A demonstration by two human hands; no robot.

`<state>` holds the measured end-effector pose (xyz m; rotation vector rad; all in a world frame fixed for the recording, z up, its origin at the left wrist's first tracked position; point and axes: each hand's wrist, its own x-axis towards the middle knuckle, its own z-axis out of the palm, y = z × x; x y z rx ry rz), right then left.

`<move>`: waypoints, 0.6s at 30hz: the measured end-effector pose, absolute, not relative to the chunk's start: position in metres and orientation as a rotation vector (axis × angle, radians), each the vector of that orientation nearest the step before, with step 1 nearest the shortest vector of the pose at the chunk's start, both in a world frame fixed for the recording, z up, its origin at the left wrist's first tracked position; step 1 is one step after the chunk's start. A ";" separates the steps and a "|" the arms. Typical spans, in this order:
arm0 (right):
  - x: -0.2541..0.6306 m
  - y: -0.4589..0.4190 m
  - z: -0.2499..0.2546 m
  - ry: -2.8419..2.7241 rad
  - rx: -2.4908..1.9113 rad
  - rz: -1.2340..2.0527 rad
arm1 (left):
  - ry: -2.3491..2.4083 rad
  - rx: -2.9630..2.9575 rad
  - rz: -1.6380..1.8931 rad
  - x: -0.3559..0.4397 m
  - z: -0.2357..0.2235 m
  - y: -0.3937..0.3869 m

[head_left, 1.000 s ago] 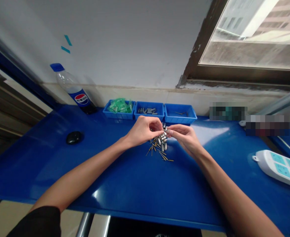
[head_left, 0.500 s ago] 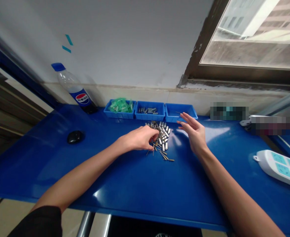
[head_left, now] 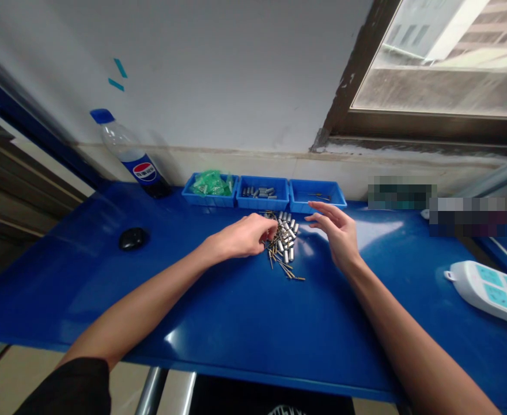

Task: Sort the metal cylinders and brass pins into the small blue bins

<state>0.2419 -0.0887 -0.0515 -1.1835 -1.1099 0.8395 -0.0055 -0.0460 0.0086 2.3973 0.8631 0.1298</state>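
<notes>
Head view: three blue trays stand side by side in a row at the wall edge of the blue table (head_left: 236, 311); the left tray (head_left: 210, 200) holds a crumpled green plastic bag (head_left: 211, 183); the middle tray (head_left: 262, 203) holds short grey cylinders (head_left: 260, 192), lying loose with space around them; the right tray (head_left: 299, 202) holds a few thin rods (head_left: 320, 196), its blue floor mostly bare.

In front of the middle and right trays, directly on the table, lies a loose pile of silver cylinders (head_left: 288, 230) and thin metal pins (head_left: 286, 268), some brass-coloured; the cylinders sit mainly on the right side of the pile, the pins mainly on the left and at the near end.

Left hand (head_left: 242, 236): at the left edge of the pile, fingers curled down and inward toward the thumb; whether a part is pinched between the fingertips cannot be told from here. Right hand (head_left: 343, 237): released, thumb and fingers spread apart, nothing visible in the grasp; it is raised in front of the right tray, to the right of the pile and apart from it.

Surroundings: a cola bottle (head_left: 143, 170) stands left of the trays; a black mouse (head_left: 132, 238) rests nearer the person; a white power strip (head_left: 491, 291) lies at far right.
</notes>
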 end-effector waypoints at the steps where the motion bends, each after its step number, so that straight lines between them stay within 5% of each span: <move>1: 0.242 -0.089 -0.052 -1.111 -1.175 0.849 | 0.835 2.382 0.189 -0.006 0.010 -0.045; 12: 0.228 -0.101 -0.043 -1.440 -1.152 1.001 | 0.765 1.978 0.817 0.005 0.010 -0.040; 18: 0.219 -0.105 -0.043 -1.424 -1.050 1.134 | 0.749 1.833 0.885 0.008 0.007 -0.038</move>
